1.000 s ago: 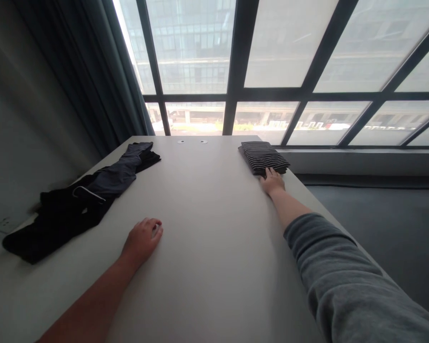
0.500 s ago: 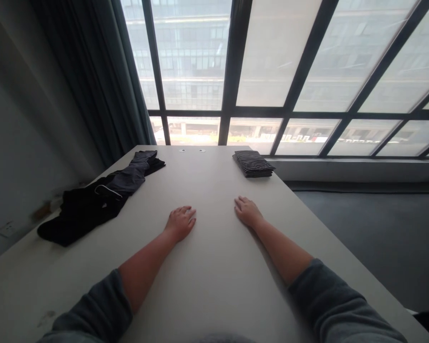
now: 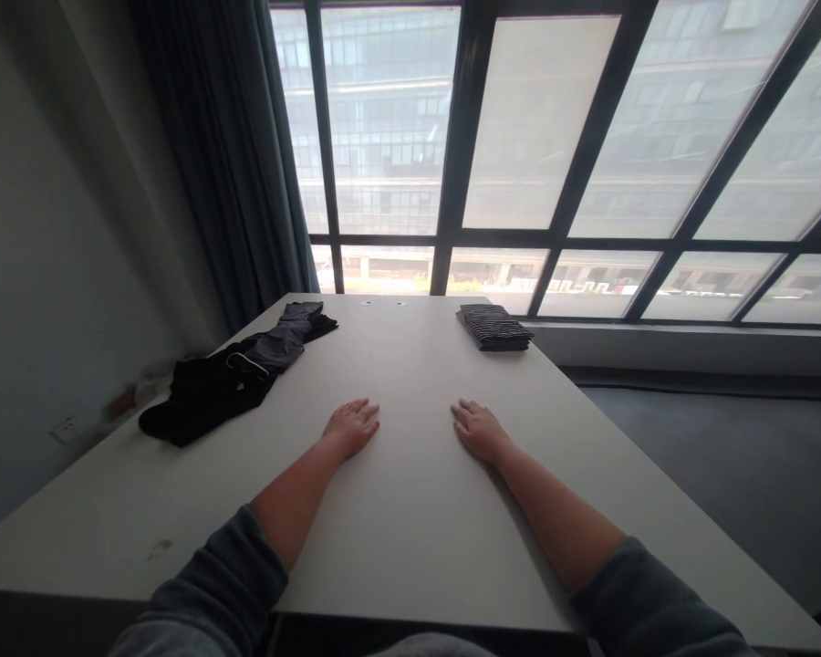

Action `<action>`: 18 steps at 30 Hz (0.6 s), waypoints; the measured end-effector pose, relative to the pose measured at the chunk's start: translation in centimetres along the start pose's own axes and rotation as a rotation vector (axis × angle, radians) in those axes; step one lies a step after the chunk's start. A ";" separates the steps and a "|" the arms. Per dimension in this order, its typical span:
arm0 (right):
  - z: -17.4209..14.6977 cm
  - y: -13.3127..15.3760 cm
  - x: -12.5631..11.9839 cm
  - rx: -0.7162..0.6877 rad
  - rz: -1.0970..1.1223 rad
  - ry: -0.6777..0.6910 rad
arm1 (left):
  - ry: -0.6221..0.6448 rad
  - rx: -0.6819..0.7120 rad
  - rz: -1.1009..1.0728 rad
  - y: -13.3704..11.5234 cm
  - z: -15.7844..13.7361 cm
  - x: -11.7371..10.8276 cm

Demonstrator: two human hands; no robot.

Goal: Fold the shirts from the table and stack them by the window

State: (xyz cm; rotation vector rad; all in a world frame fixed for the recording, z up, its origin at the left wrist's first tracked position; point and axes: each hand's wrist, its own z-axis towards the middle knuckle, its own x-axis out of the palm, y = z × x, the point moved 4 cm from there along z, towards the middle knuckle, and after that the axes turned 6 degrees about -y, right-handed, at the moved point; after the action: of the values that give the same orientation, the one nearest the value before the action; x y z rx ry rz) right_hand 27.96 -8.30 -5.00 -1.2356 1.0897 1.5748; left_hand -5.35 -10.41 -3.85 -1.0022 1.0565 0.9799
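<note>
My left hand (image 3: 351, 428) lies palm down on the white table (image 3: 410, 511), its fingers stretched out and nothing in it. Across from it, my right hand (image 3: 480, 430) also rests flat on the tabletop with fingers extended and holds nothing. Beyond the right hand, a folded black-and-white striped cloth (image 3: 496, 327) sits near the table's far right edge. Rumpled black and dark grey clothes (image 3: 239, 374) with a white trim line are spread along the left edge, away from my left hand.
Large framed windows (image 3: 540, 128) stand behind the table. A dark curtain (image 3: 225, 164) hangs at the left, beside a grey wall with a socket (image 3: 65, 429). Two small white fittings (image 3: 400, 304) are set at the table's far end. Grey floor shows at the right.
The camera view has tilted and shifted, so the table's near edge now shows at the bottom. Both hands stay flat on the table, and the clothes and striped cloth lie as before.
</note>
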 end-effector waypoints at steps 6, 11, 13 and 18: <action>0.2 -0.6 0.2 -0.069 0.022 -0.016 | 0.007 0.006 -0.020 1.2 -0.1 0.3; 0.3 -0.9 0.4 -0.071 0.015 0.008 | 0.004 0.069 -0.037 2.1 0.1 0.6; 0.2 -0.9 0.3 -0.072 0.015 0.013 | -0.005 0.102 -0.039 3.2 0.4 0.3; 0.2 -1.1 0.5 -0.075 0.037 -0.002 | -0.108 0.020 0.024 8.8 1.2 -2.3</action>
State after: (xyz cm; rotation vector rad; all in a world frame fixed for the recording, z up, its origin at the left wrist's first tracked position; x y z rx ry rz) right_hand 28.88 -7.73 -5.60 -1.2694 1.0664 1.6575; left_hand -13.99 -7.38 -2.80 -0.9122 0.9883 1.0299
